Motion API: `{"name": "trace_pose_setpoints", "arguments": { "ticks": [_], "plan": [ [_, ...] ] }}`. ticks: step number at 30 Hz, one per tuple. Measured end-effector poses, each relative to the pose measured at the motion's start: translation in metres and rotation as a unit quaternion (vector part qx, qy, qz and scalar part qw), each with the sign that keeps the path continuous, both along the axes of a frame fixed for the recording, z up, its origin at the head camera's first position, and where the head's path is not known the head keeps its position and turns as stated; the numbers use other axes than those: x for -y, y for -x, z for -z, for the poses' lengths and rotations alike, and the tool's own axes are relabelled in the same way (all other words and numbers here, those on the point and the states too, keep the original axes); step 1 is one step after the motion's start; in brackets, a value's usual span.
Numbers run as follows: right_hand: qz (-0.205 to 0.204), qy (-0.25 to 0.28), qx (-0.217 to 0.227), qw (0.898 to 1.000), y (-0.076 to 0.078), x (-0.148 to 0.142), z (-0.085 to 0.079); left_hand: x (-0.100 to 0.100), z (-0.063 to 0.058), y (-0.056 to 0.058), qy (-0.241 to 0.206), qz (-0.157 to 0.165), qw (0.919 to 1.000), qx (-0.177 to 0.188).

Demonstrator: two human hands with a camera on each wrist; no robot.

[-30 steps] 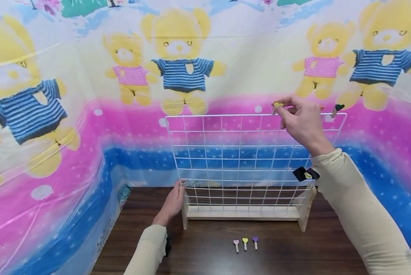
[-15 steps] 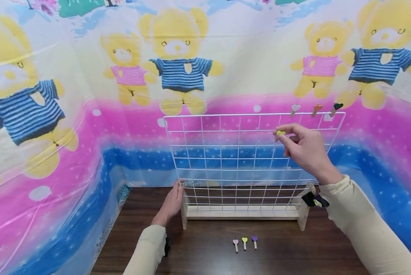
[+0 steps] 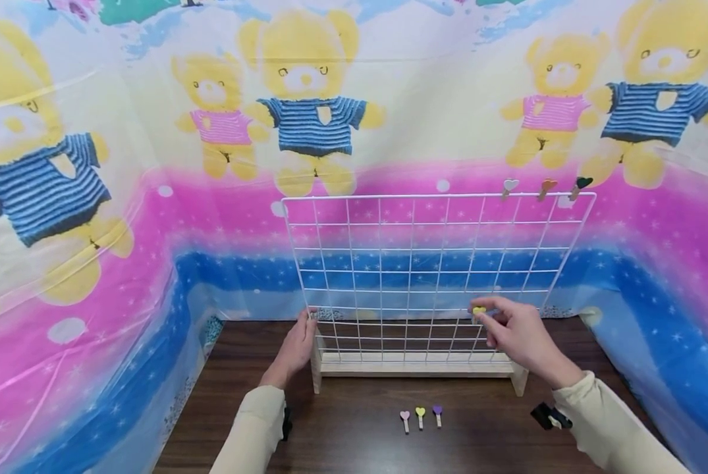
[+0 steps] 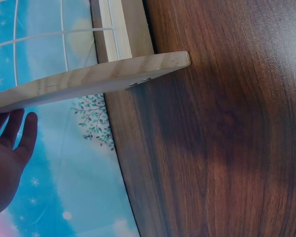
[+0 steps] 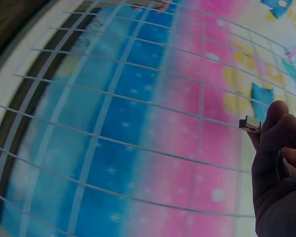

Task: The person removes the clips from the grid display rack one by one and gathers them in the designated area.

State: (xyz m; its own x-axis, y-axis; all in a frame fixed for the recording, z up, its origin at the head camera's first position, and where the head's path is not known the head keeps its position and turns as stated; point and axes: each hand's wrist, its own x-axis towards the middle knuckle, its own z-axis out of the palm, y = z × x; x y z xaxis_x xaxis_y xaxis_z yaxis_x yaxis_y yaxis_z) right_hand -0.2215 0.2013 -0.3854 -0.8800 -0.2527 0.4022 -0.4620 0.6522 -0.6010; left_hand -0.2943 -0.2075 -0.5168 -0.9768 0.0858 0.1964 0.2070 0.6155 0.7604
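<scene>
With my left hand (image 3: 296, 343) straight-fingered against the rack (image 3: 415, 370), I'd brace it and angle the yellow clip (image 3: 479, 310) my right hand (image 3: 522, 334) pinches clear of the nearby wires (image 3: 389, 271).

A yellow heart clip (image 3: 479, 310) is pinched in the right hand (image 3: 522, 336); the wire rack (image 3: 409, 270), topped by three clips (image 3: 547, 187), is touched by the left hand (image 3: 296, 345).

Your left hand (image 3: 296, 345): at the left end of the rack (image 3: 415, 370). Your right hand (image 3: 522, 331): before the rack, with a clip (image 3: 479, 311) in it; above, three clips (image 3: 547, 187) on the top wire (image 3: 413, 196); leftward and nearer you, three more clips (image 3: 420, 415) on the table (image 3: 496, 434).
</scene>
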Motion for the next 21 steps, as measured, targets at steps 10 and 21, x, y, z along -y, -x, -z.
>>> {"name": "trace_pose_setpoints", "arguments": {
  "ticks": [10,21],
  "plan": [
    [0.007,0.006,0.101,0.995,-0.004,-0.005,0.080,0.000,0.004,0.002,-0.001,0.000,0.9999,-0.011],
    [-0.037,0.019,0.135,0.990,-0.001,-0.008,0.162,0.000,0.001,0.000,-0.012,-0.001,0.9999,0.009]
  ]
}}
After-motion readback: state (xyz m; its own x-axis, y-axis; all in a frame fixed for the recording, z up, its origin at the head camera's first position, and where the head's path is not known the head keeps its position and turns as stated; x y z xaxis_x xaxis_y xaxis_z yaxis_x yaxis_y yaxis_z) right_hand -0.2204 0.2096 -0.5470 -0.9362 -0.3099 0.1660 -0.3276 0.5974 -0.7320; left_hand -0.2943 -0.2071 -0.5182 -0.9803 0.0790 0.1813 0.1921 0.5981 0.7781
